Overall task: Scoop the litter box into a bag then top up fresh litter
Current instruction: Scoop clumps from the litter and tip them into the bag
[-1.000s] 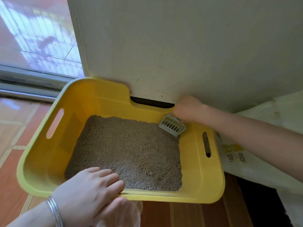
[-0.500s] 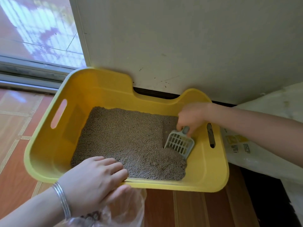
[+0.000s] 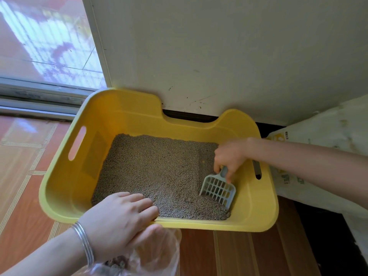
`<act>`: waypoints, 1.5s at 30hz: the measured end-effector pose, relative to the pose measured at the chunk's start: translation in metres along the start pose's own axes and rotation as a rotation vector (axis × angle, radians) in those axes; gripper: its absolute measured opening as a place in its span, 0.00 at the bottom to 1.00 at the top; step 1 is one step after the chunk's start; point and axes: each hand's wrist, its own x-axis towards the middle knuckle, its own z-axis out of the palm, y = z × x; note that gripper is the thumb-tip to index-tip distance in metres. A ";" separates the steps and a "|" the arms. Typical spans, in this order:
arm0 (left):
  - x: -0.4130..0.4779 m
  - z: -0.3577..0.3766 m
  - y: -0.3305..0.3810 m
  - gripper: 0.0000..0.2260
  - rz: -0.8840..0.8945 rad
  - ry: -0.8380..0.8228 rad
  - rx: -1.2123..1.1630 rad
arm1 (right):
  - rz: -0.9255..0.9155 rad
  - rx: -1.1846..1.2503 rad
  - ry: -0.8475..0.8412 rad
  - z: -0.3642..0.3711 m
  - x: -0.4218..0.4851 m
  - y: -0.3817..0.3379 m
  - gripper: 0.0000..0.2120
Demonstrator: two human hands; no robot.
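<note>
Moving down the right side of the yellow litter box (image 3: 127,120), the grey slotted scoop (image 3: 218,191) has travelled from the back corner almost to the near wall over the past second, cutting a smooth furrow through the litter (image 3: 155,168) behind it. The right hand (image 3: 231,156) pinches the scoop's short handle from above, fingers curled tight around it, blade angled down with its front edge buried in the granules. The left hand (image 3: 119,218) clamps the near rim, fingers hooked inside the box and thumb pressed under the lip. A clear plastic bag (image 3: 159,253) hangs below that hand outside the box, a few dark clumps showing at its bottom.

By the look of it, scooping is under way and the topping-up has not begun. The next move calls for lifting the scoop level, letting loose grains sift through the slots, then carrying it over the near rim to the bag, whose mouth is hidden under the left hand and may need opening wider.

A pale printed sack (image 3: 328,136), probably fresh litter, leans just beside the box on the right. Silver bangles (image 3: 83,242) circle the left wrist. The box sits against a scuffed wall (image 3: 219,46) next to a glass door (image 3: 39,36) on a tiled floor (image 3: 20,186).
</note>
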 end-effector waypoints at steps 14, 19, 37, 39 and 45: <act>-0.003 0.003 0.000 0.17 -0.023 0.001 -0.037 | 0.162 0.002 0.062 -0.017 -0.021 0.015 0.10; -0.003 0.003 0.001 0.17 -0.018 0.006 -0.036 | 0.051 -0.210 0.008 -0.023 -0.013 0.011 0.17; -0.004 0.002 0.001 0.17 -0.004 0.025 -0.013 | 0.093 0.206 0.035 0.010 -0.007 -0.009 0.15; -0.005 0.003 0.001 0.17 -0.004 0.028 -0.014 | 0.120 0.310 0.094 0.015 -0.007 -0.007 0.16; -0.005 0.003 0.001 0.19 -0.006 0.035 -0.006 | 0.183 0.356 0.106 0.020 -0.012 -0.006 0.24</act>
